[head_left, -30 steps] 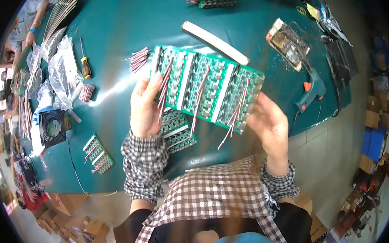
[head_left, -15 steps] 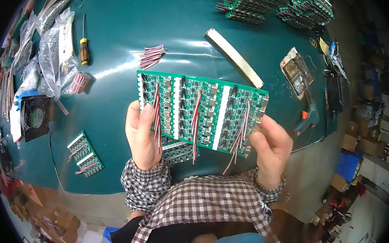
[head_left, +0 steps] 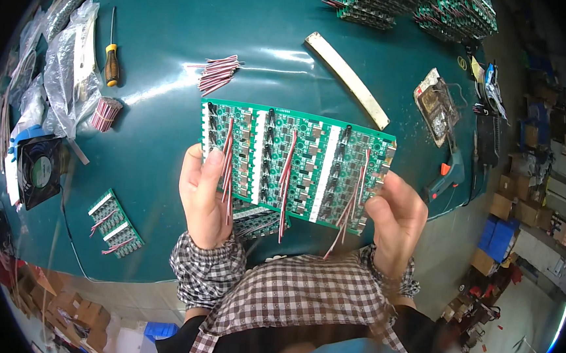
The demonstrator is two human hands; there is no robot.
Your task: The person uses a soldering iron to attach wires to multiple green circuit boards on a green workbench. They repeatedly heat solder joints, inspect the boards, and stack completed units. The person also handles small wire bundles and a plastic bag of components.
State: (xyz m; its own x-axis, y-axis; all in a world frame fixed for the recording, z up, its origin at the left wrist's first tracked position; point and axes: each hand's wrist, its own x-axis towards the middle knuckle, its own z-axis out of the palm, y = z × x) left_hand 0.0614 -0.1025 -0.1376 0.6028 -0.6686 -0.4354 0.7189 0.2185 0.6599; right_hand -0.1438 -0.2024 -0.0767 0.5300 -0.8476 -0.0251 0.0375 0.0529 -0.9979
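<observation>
Between my two hands a wide green circuit board panel (head_left: 303,168) is held up over the table, its component side showing. White strips cross it, and red-and-white wires (head_left: 286,180) hang down from its sections. My left hand (head_left: 203,194) grips the left edge, thumb on the front. At the right edge my right hand (head_left: 395,217) holds on, its thumb bent near the lower corner. Partly hidden beneath the panel, another circuit board (head_left: 253,222) lies on the table. A loose bunch of short red-and-white wires (head_left: 218,73) lies just beyond the panel.
Stacked circuit boards (head_left: 412,12) stand at the far right. A long pale bar (head_left: 347,79), a glue gun (head_left: 447,175) and a dirty tray (head_left: 437,105) lie rightward. On the left are a screwdriver (head_left: 111,66), plastic bags (head_left: 74,63), a wire bundle (head_left: 106,113), a fan (head_left: 39,171) and a small board (head_left: 116,223).
The view has shifted slightly, so the table items sit a little differently. Both hands keep their hold on the panel, which is tilted slightly more, its right side lower.
</observation>
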